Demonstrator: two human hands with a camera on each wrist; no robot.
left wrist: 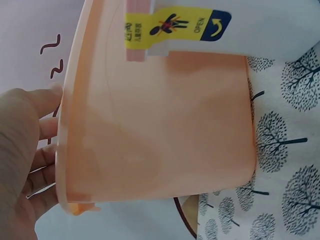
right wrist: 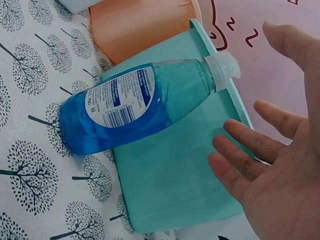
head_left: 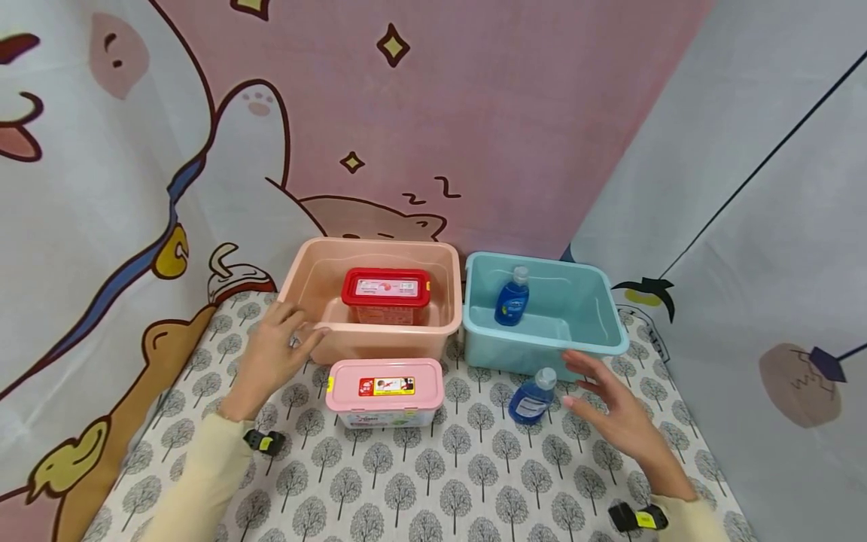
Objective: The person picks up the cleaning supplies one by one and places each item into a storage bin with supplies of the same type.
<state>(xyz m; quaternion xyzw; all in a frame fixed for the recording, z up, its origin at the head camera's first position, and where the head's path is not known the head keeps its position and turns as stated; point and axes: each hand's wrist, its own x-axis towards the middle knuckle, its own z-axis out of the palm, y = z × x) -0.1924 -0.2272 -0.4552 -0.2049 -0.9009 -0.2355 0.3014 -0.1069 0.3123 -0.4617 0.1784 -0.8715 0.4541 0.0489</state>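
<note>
Zero hold in loosely spread left hand [head_left: 272,355] or right hand [head_left: 618,418]!
Look just left of the nearer, right one: upright, clear plastic bottle of blue liquid [head_left: 531,400].

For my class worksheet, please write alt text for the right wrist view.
A right hand, holding nothing, is near a bottle of blue liquid standing before a teal bin. Beneath is a tree-print cloth; part of a peach bin shows beyond.

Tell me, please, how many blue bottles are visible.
2: a blue bottle inside the turquoise bin; another bottle on the tablecloth, in front of that bin.
</note>
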